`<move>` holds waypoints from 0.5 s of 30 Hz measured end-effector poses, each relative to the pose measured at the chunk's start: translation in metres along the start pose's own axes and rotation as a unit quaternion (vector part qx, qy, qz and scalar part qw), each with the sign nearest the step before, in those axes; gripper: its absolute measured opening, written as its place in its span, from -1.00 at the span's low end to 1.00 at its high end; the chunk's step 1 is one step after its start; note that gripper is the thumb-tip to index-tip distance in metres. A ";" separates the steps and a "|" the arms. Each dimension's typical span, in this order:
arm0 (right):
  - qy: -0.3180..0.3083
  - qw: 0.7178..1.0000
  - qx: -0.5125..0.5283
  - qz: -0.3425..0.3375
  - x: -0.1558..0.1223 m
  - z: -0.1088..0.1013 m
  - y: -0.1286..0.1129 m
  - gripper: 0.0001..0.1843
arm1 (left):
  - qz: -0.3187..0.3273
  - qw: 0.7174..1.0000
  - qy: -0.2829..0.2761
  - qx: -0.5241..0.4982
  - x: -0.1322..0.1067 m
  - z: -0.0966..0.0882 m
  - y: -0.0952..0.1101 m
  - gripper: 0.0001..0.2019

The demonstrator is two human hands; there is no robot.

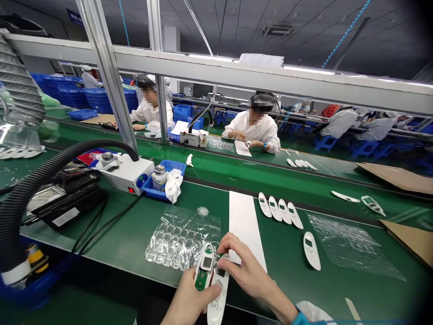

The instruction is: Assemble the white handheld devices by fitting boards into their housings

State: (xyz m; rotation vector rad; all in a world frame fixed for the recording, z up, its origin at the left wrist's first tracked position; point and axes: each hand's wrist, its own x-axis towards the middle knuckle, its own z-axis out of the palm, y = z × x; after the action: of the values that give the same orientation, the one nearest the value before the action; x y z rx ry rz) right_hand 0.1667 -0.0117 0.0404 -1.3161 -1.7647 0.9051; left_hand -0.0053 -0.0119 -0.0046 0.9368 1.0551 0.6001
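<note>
A white casing [204, 264] with a small screen and a green circuit board is standing upright at the near edge of the tabletop [284, 257], a little past six o'clock in the view. The left hand [189, 291] is clamping it, the thumb lying across a white cover [218, 298] that is leaning alongside. The right hand [248, 271] is pinching the upper end of that cover between thumb and forefinger.

With these held parts as the clock's centre, a clear plastic tray [174, 246] is lying near, between ten and eleven o'clock. A paper sheet [243, 210] is stretching away at one o'clock, partly behind the right hand. Four more covers [274, 208] are lying in a row between one and two, and a single cover [311, 251] is resting between two and three, just before a clear plastic sheet [352, 246].

Toward eleven, a blue tray [181, 168] is holding a bottle [159, 177] and crumpled tissue [173, 185], beside a white box [126, 174] with a black hose [15, 216]. Beyond the green belt [216, 170], between twelve and one, a person [260, 122] in white is keeping both hands near another sheet.
</note>
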 end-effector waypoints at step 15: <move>0.008 0.935 -0.318 -0.155 -0.003 0.040 -0.038 -0.76 | 0.100 0.988 0.065 0.103 -0.001 -0.012 0.002 -0.84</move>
State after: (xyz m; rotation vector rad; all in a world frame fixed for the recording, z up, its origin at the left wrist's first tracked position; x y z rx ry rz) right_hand 0.1155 -0.0272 0.0542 -1.3499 -2.2738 0.1348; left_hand -0.0173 -0.0075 -0.0044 1.2065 1.1642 0.7359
